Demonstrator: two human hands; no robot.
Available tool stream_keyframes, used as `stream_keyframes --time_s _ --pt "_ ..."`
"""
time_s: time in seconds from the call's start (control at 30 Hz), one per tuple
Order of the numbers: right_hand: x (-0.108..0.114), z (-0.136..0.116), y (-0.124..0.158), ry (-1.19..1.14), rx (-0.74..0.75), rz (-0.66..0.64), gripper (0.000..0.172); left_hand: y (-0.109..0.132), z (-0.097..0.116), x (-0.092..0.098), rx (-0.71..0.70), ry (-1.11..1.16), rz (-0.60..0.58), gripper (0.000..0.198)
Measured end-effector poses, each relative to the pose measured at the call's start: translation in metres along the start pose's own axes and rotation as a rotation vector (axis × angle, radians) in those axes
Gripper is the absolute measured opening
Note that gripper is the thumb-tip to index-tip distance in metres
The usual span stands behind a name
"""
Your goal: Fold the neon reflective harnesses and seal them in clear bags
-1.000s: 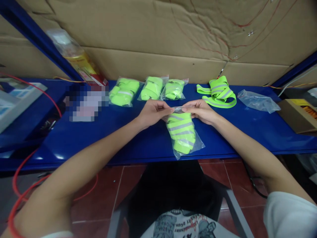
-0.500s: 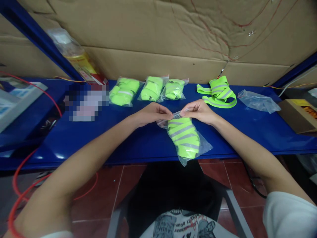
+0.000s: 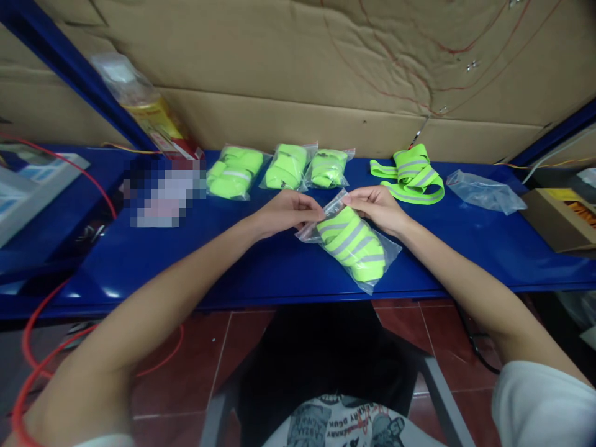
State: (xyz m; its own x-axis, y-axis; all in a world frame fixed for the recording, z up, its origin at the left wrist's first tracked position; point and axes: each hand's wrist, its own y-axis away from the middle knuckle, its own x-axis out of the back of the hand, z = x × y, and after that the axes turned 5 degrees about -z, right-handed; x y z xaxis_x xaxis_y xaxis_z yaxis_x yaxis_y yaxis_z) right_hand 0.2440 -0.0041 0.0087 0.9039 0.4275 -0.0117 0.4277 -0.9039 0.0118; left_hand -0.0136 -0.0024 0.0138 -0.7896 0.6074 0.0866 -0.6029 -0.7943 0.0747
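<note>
A clear zip bag (image 3: 392, 248) holds a folded neon-yellow reflective strap (image 3: 352, 243) with grey stripes; it slants near the table's front edge. My left hand (image 3: 292, 213) pinches the left end of the bag's top edge. At the upper right corner of that edge, the thumb and fingers of my right hand (image 3: 372, 206) are closed on the plastic. Behind my hands stand three filled bags: a left bag (image 3: 236, 173), a middle bag (image 3: 287, 166) and a right bag (image 3: 328, 167). A loose reflective strap (image 3: 414, 174) lies beyond my right hand.
An empty plastic bag (image 3: 487, 191) lies on the blue table (image 3: 261, 267) at the right, near a cardboard box (image 3: 554, 218). A bottle (image 3: 139, 99) leans at the back left. Red tubing (image 3: 35, 329) loops by my left arm. Cardboard (image 3: 279, 118) lines the back.
The bag's lower end has swung up and to the right, and its top edge now tilts more steeply. My hands are slightly farther apart, both still gripping the bag.
</note>
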Motion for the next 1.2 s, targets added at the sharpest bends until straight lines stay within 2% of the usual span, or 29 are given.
stream_keyframes --time_s 0.13,0.2,0.27,0.4,0.47,0.6,0.7,0.83,0.97,1.1,1.2 --pt "-0.002 -0.005 0.003 0.042 0.017 0.016 0.039 0.002 0.000 -0.008 0.018 0.002 -0.118 0.043" --pt "-0.003 -0.005 0.004 0.064 0.005 0.013 0.039 0.002 -0.001 -0.011 0.020 0.002 -0.184 0.046" --pt "-0.003 -0.004 0.003 0.077 -0.006 -0.001 0.040 0.002 -0.004 -0.013 -0.005 0.008 -0.200 0.047" --pt "-0.001 -0.003 0.000 0.072 0.008 -0.014 0.043 0.000 -0.007 -0.013 -0.150 0.008 -0.105 0.046" --pt "0.004 -0.006 0.000 0.113 -0.001 -0.071 0.046 -0.001 -0.008 -0.012 -0.184 0.014 -0.068 0.042" --pt "0.018 -0.014 0.004 0.226 -0.052 -0.302 0.055 -0.005 -0.016 -0.011 -0.111 0.134 0.028 0.036" --pt "0.022 -0.014 0.006 0.236 -0.010 -0.355 0.055 -0.008 -0.021 -0.015 -0.069 0.177 0.012 0.033" --pt "0.020 -0.010 0.005 0.228 0.017 -0.372 0.052 -0.008 -0.022 -0.017 -0.185 0.084 -0.002 0.043" --pt "0.020 -0.010 0.004 0.235 0.032 -0.391 0.051 -0.008 -0.020 -0.011 -0.243 0.029 0.033 0.050" --pt "0.020 -0.012 0.004 0.255 0.027 -0.396 0.062 -0.006 -0.017 -0.009 -0.312 -0.166 0.035 0.058" --pt "0.026 -0.019 0.006 0.307 -0.023 -0.427 0.069 -0.004 -0.011 -0.009 -0.426 -0.272 0.117 0.059"
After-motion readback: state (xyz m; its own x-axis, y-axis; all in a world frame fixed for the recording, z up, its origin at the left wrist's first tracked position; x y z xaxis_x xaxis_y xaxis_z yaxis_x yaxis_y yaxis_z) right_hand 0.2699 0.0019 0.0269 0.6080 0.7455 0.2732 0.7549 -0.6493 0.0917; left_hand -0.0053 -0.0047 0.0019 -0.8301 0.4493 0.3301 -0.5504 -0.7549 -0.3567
